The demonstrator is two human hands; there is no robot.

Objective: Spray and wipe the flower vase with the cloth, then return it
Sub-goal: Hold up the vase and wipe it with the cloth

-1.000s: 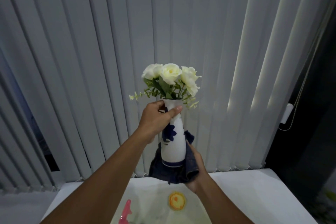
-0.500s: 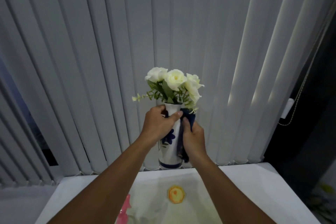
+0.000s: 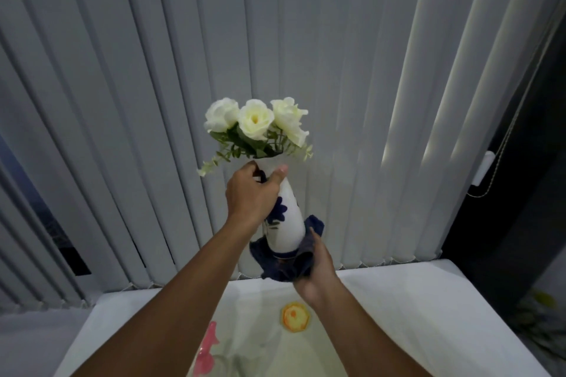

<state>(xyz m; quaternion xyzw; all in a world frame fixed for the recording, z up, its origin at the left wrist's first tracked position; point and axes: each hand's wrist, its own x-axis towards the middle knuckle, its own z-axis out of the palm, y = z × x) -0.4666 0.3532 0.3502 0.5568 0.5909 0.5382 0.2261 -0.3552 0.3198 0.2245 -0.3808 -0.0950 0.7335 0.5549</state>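
Observation:
A white vase [image 3: 290, 220] with a blue flower pattern holds white roses [image 3: 255, 119] and is lifted in the air above the table. My left hand [image 3: 251, 196] grips its neck just under the rim. My right hand [image 3: 317, 272] cups a dark blue cloth [image 3: 286, 266] around the vase's base from below and the right. The vase leans slightly to the left at the top. A pink spray bottle [image 3: 206, 346] shows at the bottom edge, partly hidden by my left forearm.
A white table [image 3: 413, 315] lies below, with a round yellow-orange coaster-like object [image 3: 295, 316] on it. Vertical grey blinds [image 3: 337, 70] hang right behind the vase. A cord and a dark wall stand at the right.
My right hand with the cloth has slid from the vase's upper side down to its base. The vase has tilted and risen slightly.

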